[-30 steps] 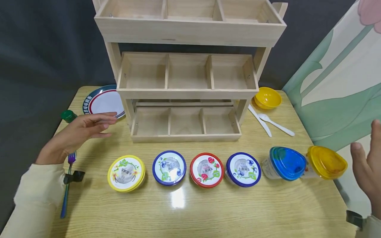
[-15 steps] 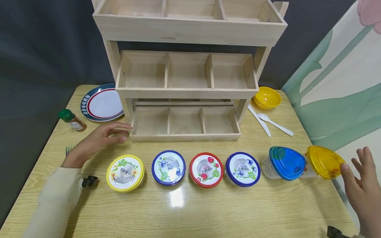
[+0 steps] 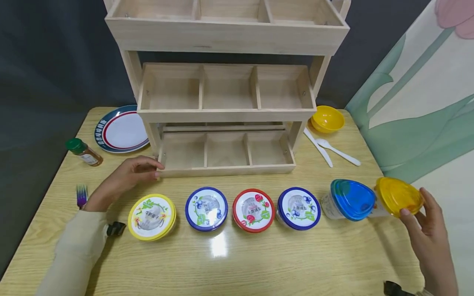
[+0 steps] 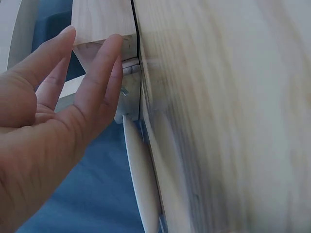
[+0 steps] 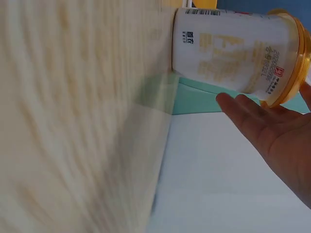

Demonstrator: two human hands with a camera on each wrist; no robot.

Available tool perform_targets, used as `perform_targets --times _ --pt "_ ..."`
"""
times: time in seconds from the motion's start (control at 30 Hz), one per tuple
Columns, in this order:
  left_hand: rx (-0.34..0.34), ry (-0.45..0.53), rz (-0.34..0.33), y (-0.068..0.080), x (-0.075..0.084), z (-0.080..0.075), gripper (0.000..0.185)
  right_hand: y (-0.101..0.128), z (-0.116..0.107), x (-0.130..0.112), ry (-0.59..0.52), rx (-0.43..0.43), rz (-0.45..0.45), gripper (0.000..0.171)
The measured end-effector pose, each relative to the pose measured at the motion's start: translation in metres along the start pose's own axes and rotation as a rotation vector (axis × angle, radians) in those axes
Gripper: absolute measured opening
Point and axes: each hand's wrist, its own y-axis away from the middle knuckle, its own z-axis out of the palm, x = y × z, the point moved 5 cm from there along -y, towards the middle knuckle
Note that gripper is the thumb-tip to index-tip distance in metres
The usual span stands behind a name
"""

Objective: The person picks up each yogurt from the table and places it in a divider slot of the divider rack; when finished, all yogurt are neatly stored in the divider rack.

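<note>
In the head view my left hand (image 3: 127, 181) reaches to the left front corner of the bottom tray of a wooden tiered rack (image 3: 229, 170). Its fingertips are right at the tray's end, with thumb and fingers apart in the left wrist view. My right hand (image 3: 429, 234) is at the yellow-lidded cup (image 3: 398, 196), thumb in front and fingers by the right side of the lid. Seen from the right wrist, the cup (image 5: 228, 51) stands on the table with the spread fingers beside its lid. A blue-lidded cup (image 3: 352, 200) stands just left of it.
Round lidded tubs, yellow (image 3: 152, 217), blue (image 3: 206, 209), red (image 3: 254, 210) and another blue (image 3: 298, 208), line the front. A plate (image 3: 124, 129), spice bottle (image 3: 84, 152) and fork (image 3: 82, 195) are left; a yellow bowl (image 3: 327, 119), white knife (image 3: 319, 149) and white spoon (image 3: 338, 152) right.
My left hand has moved right and down to the bottom tray's corner, uncovering the spice bottle. The right hand has moved left to the yellow-lidded cup.
</note>
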Motion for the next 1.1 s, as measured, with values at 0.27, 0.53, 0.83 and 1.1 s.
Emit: perform_targets --times 0.27,0.53,0.83,1.1 --pt "0.010 0.031 -0.014 -0.002 0.000 0.001 0.036 -0.001 0.001 0.005 0.011 0.022 0.029 0.062" --pt "0.008 0.049 -0.035 -0.002 0.000 0.001 0.036 -0.001 0.005 0.010 -0.163 0.033 0.032 0.067" --pt "0.014 0.053 -0.037 -0.003 0.000 0.003 0.035 -0.001 0.006 0.009 -0.089 0.027 0.015 0.066" --pt "0.023 0.055 -0.054 -0.004 -0.002 0.001 0.036 -0.001 0.005 0.012 -0.052 0.010 0.040 0.066"
